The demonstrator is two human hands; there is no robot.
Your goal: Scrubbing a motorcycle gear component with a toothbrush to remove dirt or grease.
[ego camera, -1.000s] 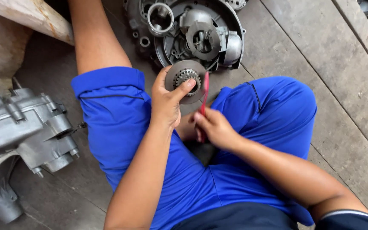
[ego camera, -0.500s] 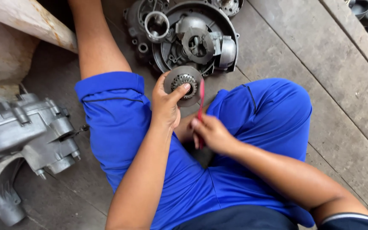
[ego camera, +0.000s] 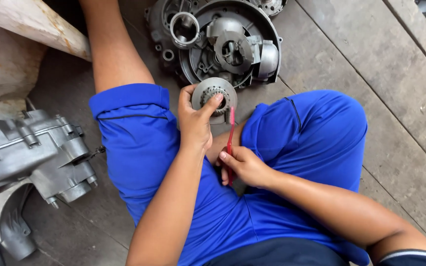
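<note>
Both hands grip: a round metal gear part and a red toothbrush.

The left hand (ego camera: 195, 123) clasps the round metal gear part (ego camera: 214, 96) at frame centre; the right hand (ego camera: 245, 165) holds the red toothbrush (ego camera: 230, 138), bristles just beside it. An open engine casing (ego camera: 228, 42) lies above, another engine block (ego camera: 30, 152) at left.

Scene lit by soft, even daylight; no hard glare seen. Mild sheen noted on metal engine cover (ego camera: 232, 47) and grey crankcase (ego camera: 30, 152). Shadows kept soft, deepest under wooden beam (ego camera: 30, 22) at top-left and between the legs. Focus sharp at centre; slight wide-angle stretch seen at edges. No motion blur.
</note>
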